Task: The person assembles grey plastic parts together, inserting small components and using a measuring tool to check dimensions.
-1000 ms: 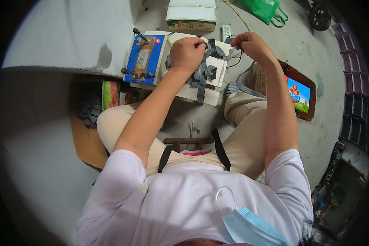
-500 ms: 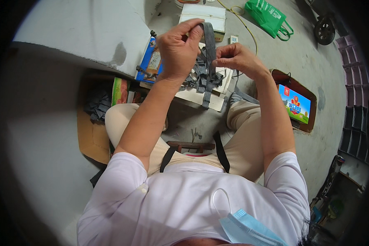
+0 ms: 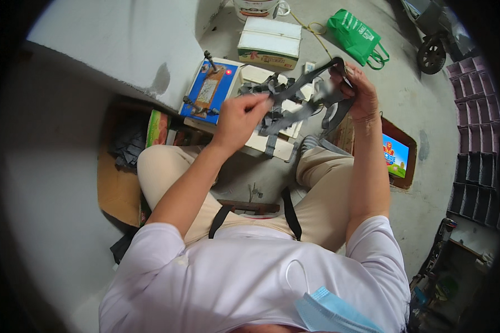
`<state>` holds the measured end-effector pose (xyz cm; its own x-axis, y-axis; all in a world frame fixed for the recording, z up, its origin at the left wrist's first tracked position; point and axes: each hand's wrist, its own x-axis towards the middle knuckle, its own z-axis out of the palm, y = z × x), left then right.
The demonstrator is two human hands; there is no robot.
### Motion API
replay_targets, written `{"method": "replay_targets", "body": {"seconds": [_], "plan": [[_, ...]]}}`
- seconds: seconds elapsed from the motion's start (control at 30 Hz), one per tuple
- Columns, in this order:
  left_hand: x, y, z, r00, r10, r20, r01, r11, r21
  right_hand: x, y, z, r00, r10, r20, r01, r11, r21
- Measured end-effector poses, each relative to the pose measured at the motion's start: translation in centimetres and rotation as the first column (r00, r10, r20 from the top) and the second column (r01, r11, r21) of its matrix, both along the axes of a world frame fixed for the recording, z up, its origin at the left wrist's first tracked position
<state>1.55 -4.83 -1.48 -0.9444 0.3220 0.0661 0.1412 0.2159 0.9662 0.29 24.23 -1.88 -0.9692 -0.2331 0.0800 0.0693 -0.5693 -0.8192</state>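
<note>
A dark grey fabric strap (image 3: 307, 79) is stretched between my two hands above a white work surface (image 3: 261, 142). My left hand (image 3: 240, 123) pinches one end of it near the middle of the view. Higher and to the right, my right hand (image 3: 363, 93) has its fingers curled round the looped part, with more strap hanging below. Part of the hanging strap is smeared by motion. More grey straps (image 3: 272, 87) lie heaped on the white surface behind my left hand. Beside them stands a blue machine (image 3: 195, 89) with upright metal posts and a lit red lamp.
Beyond the surface sit a white-topped carton (image 3: 268, 44) and a white bucket (image 3: 254, 8). A green bag (image 3: 354, 38) lies on the floor near a yellow cord. Cardboard boxes flank my legs: the left one (image 3: 115, 191) contains dark grey pieces, the right one (image 3: 401, 180) a colourful package.
My right hand has moved right and drawn the strap out sideways; my left hand has dropped lower. The strap hung upright before and now slants across. The blue machine is less covered.
</note>
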Motion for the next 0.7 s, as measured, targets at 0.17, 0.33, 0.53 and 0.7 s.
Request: {"method": "replay_targets", "body": {"seconds": [0.17, 0.33, 0.53, 0.7], "plan": [[2.8, -2.5, -2.8, 0.901, -0.093, 0.423, -0.006, 0.974, 0.227, 0.3, -1.2, 0.2, 0.998, 0.019, 0.063, -0.023, 0.997, 0.070], [4.2, -5.7, -4.3, 0.877, -0.324, -0.355, 0.154, 0.889, -0.431, 0.9, -3.1, 1.4, 0.962, 0.189, 0.199, -0.231, 0.949, 0.216], [3.5, -0.6, 1.7, 0.968, -0.053, -0.245, 0.037, 0.997, -0.068, 1.5, -7.1, 1.9, 0.887, 0.306, 0.345, -0.415, 0.857, 0.305], [2.7, 0.6, -0.5, 0.999, 0.050, -0.002, -0.049, 0.987, 0.155, 1.4, -8.5, 1.5, 0.893, 0.273, 0.358, -0.398, 0.849, 0.348]]}}
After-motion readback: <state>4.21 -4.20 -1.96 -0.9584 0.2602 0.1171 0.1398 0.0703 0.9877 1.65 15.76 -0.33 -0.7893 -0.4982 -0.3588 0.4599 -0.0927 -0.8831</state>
